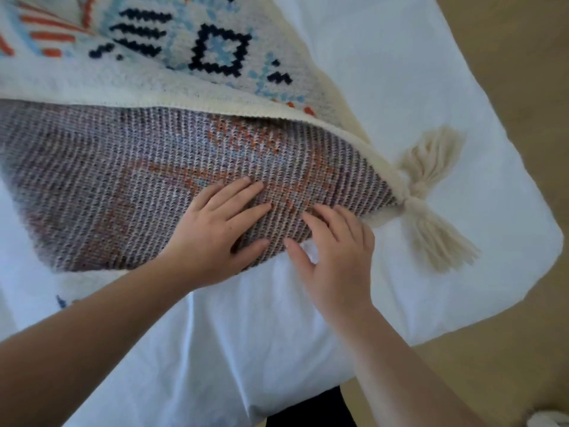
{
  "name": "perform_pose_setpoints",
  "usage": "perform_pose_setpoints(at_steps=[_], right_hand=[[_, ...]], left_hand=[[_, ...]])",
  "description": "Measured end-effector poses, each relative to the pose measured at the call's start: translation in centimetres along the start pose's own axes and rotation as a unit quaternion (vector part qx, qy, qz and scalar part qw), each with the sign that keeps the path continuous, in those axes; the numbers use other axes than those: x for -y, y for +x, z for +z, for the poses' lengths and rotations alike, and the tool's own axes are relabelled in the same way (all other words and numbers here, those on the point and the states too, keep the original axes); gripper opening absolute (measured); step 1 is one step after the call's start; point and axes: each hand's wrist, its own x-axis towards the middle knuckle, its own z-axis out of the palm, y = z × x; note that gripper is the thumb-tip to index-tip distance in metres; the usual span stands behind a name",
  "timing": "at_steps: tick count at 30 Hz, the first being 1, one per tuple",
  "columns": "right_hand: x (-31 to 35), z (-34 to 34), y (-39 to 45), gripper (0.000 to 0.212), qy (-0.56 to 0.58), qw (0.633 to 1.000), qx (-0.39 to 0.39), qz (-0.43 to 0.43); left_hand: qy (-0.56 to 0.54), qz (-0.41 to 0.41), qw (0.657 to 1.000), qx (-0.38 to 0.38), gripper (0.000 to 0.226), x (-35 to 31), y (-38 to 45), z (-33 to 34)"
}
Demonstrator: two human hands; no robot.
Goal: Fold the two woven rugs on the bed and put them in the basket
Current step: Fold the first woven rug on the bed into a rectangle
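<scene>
Woven rug (154, 180) half-folded on bed (400, 103); left hand (215, 232) and right hand (335, 257) press flat, fingers spread; basket unseen, stowing remains.

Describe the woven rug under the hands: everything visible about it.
The woven rug lies on the bed's white sheet, partly folded: a flap is turned over, showing its muted grey-purple underside with faint orange and blue pattern. Beyond the fold, the cream face carries navy, light blue and orange geometric motifs. It looks like thick knitted yarn with a cream border. Two cream tassels meet at its right corner. The left hand rests flat on the flap; the right hand touches its near edge.
</scene>
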Motion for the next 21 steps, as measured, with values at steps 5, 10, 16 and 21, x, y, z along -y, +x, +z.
perform_pose_setpoints(at_steps=[5,10,16,21], right_hand=[[5.9,2.5,-1.3,0.042,0.028,0.996,0.05,-0.064],[12.7,5.0,-2.8,0.045,0.025,0.991,0.08,-0.102],[20.5,7.7,-5.3,0.048,0.006,0.987,0.113,-0.117],[24.4,8.7,-6.5,0.051,0.021,0.988,0.124,-0.092]], left_hand=[[-0.008,-0.018,0.999,0.031,0.064,3.0,-6.0,-1.0],[0.013,-0.056,0.997,0.057,0.08,7.9,-13.3,-2.9],[-0.004,-0.098,0.995,-0.011,0.064,12.8,-21.6,-2.7],[-0.119,-0.12,0.976,-0.139,0.031,12.4,-23.0,-2.0]])
